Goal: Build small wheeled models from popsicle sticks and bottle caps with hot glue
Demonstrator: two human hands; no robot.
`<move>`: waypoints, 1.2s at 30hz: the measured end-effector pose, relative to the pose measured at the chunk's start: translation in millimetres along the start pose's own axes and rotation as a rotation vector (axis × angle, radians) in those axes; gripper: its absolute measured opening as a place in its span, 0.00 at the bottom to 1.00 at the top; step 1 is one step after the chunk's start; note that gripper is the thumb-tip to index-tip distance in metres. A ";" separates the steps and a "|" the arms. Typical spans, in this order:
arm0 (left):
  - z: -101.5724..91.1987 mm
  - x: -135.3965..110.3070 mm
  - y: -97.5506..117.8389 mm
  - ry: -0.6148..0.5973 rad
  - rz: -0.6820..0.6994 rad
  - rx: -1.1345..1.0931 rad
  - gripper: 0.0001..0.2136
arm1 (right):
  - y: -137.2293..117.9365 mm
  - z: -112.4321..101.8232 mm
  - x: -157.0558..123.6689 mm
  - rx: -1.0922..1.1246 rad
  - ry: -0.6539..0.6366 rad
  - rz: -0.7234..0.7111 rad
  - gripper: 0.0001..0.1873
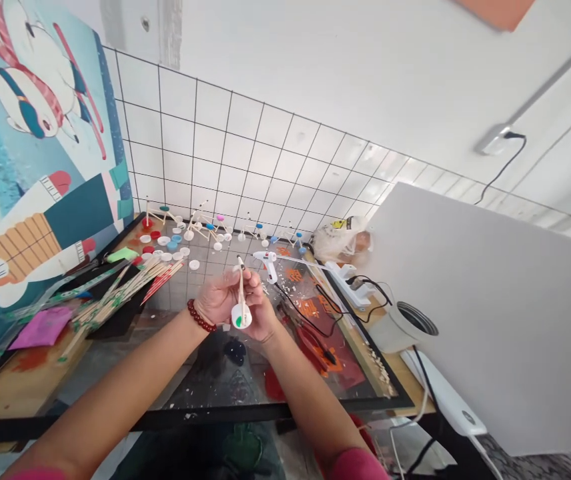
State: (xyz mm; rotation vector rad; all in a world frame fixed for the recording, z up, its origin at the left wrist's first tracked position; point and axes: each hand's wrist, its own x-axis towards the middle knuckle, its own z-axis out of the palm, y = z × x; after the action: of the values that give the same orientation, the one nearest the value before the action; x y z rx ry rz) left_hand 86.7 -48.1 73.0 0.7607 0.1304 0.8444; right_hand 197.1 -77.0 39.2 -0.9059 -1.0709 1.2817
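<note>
Both of my hands are together above the middle of the table, around a small model made of a wooden stick and a white bottle cap [242,319]. The stick has a dark tip, and the cap carries a green spot. My left hand [219,297], with a red bead bracelet at the wrist, closes on the stick from the left. From the other side, the fingers of my right hand [261,312] curl round the same stick. Just beyond them lies a white glue gun [266,264]. Exactly where each fingertip touches is hard to see.
Several stick-and-cap models [200,220] stand along the back grid. Loose caps [172,246] and a bundle of wooden sticks [115,297] lie to the left. Red-handled pliers [315,343], orange scraps [308,307], cables and a power strip [350,283] occupy the right.
</note>
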 end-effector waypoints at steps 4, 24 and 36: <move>-5.6 4.1 5.1 -0.057 -0.019 0.047 0.12 | 3.5 -6.5 0.2 0.172 -0.153 0.206 0.21; -32.7 -2.7 16.4 0.500 0.113 0.162 0.09 | 10.1 -27.5 13.0 -0.175 0.116 -0.110 0.14; -45.8 26.4 -12.7 0.378 0.127 0.363 0.14 | 22.1 -34.1 22.3 -0.292 0.164 -0.260 0.10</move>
State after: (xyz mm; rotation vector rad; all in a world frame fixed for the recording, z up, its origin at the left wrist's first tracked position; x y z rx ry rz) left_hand 94.5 -9.1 36.0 0.9471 0.5894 1.0969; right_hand 223.1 -50.9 10.9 -1.0321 -1.2195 0.8355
